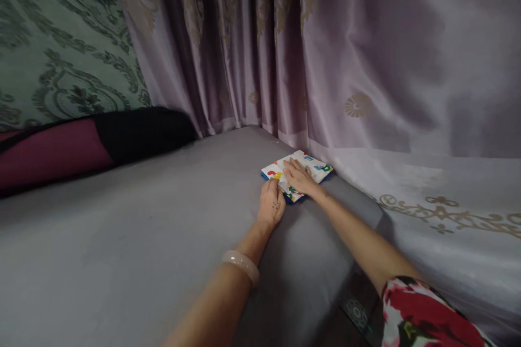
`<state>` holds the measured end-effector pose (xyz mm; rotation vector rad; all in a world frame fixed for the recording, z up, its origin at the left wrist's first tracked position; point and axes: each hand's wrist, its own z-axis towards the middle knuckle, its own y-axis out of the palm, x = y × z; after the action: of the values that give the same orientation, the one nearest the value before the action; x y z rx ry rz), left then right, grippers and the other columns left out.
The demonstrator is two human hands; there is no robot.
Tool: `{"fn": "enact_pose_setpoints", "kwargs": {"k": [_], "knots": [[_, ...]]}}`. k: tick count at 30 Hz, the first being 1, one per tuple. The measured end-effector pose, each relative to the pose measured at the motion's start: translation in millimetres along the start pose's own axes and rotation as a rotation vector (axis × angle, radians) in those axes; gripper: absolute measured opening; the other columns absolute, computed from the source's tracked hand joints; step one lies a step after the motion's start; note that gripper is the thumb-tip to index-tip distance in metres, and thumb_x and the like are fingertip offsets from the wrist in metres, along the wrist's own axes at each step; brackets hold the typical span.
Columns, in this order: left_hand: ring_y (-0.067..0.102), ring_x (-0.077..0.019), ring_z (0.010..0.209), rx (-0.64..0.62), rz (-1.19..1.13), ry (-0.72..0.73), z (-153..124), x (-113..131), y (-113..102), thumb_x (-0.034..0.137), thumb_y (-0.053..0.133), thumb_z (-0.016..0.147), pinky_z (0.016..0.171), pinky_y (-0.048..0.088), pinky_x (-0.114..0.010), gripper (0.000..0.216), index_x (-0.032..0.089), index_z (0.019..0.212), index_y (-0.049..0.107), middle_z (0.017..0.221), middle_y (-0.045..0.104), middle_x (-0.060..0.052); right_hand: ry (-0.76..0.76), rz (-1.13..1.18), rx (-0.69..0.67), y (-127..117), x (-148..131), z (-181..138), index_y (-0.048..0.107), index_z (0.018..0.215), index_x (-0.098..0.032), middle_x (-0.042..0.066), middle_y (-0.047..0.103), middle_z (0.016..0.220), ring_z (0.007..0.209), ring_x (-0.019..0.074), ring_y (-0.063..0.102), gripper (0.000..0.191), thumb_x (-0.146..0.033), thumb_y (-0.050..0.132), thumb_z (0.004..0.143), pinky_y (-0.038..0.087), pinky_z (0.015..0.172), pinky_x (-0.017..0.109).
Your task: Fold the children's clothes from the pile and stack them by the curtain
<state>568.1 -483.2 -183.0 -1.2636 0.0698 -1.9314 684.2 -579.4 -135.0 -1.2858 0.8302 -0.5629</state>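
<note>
A folded white cloth (315,164) printed with colourful letter-like shapes lies near the corner of the grey-covered bed, a blue layer showing along its lower edges. My right hand (299,176) rests flat on top of it, fingers stretched out toward the far left. At the cloth's near left edge, my left hand (272,203) has its fingers curled on the border; the fingertips are partly hidden. A pale bangle (242,266) circles my left wrist, and a red floral sleeve (423,311) covers my right upper arm.
The grey bed sheet (122,249) spreads wide to the left. Along the back left lies a long maroon and black bundle (101,143). Shiny purple curtains (386,64) hang close behind the bed and down its right side. Patterned green wallpaper (61,37) covers the left wall.
</note>
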Motion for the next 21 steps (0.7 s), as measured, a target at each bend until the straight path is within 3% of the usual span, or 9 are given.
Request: {"fn": "enact_pose_setpoints", "kwargs": {"k": [4,8,13,17,21], "knots": [[0.056,-0.024,0.107,0.075,-0.012,-0.117,2,-3,-1,0.01,0.037,0.085,0.099,0.043,-0.042,0.03,0.013,0.108,0.056,0.105,0.062,-0.015,-0.08,-0.034,-0.056,7,-25,-14,0.031,0.149,-0.022,0.011,0.02,0.158,0.145,0.0295,0.016,0.055,-0.042,0.019,0.1,0.015,0.113,0.057],[0.058,-0.0229,0.106,0.123,-0.082,-0.292,6,0,-6,0.008,0.038,0.084,0.098,0.044,-0.04,0.031,0.012,0.107,0.058,0.107,0.063,-0.014,-0.088,-0.118,-0.02,14,-30,-21,0.035,0.148,-0.022,0.01,0.027,0.156,0.143,0.0275,0.023,0.053,-0.04,0.02,0.1,0.017,0.113,0.055],[0.059,-0.0191,0.109,-0.011,-0.164,-0.502,12,4,-22,0.002,0.04,0.08,0.098,0.045,-0.033,0.038,0.011,0.112,0.058,0.117,0.064,-0.014,-0.128,-0.192,0.06,20,-25,-20,0.039,0.146,-0.023,0.009,0.034,0.153,0.14,0.0269,0.031,0.051,-0.037,0.024,0.099,0.022,0.111,0.054],[0.064,-0.0161,0.099,-0.062,-0.133,-0.54,6,0,-59,0.001,0.047,0.077,0.091,0.048,-0.027,0.036,0.014,0.105,0.064,0.106,0.07,-0.008,-0.15,-0.227,0.094,25,-20,-15,0.042,0.143,-0.021,0.011,0.036,0.152,0.138,0.0282,0.034,0.052,-0.038,0.022,0.098,0.027,0.108,0.056],[0.065,-0.0165,0.091,-0.096,-0.02,-0.565,-6,-9,-120,0.006,0.045,0.079,0.086,0.05,-0.026,0.033,0.013,0.101,0.068,0.095,0.072,-0.008,-0.159,-0.244,0.099,34,-11,-3,0.043,0.143,-0.019,0.011,0.036,0.152,0.138,0.03,0.034,0.056,-0.041,0.021,0.096,0.026,0.109,0.057]]}}
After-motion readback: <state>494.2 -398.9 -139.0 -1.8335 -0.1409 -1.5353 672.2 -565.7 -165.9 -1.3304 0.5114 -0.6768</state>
